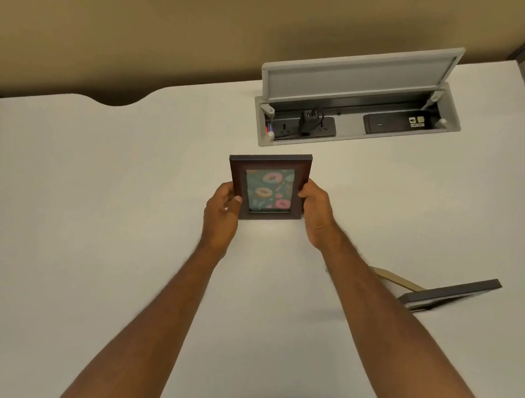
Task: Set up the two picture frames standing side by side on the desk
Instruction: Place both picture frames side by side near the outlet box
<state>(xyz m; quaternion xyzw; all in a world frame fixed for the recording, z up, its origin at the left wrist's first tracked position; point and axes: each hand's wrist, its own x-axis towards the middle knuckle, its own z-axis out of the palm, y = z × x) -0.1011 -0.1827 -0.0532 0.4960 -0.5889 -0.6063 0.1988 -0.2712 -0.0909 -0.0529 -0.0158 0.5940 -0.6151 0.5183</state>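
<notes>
A dark brown picture frame (272,165) with a doughnut picture stands upright near the middle of the white desk (96,206), facing me. My left hand (221,214) grips its lower left edge and my right hand (315,214) grips its right edge. A second dark frame (450,294) lies tilted on the desk to the right, behind my right forearm, with its tan back stand (397,279) sticking out to the left. Its picture side is hidden.
An open grey cable box (356,110) with sockets and a plugged-in adapter is set into the desk just behind the held frame. Tan partition walls (144,22) close off the back. The desk ends at walls on the left and right.
</notes>
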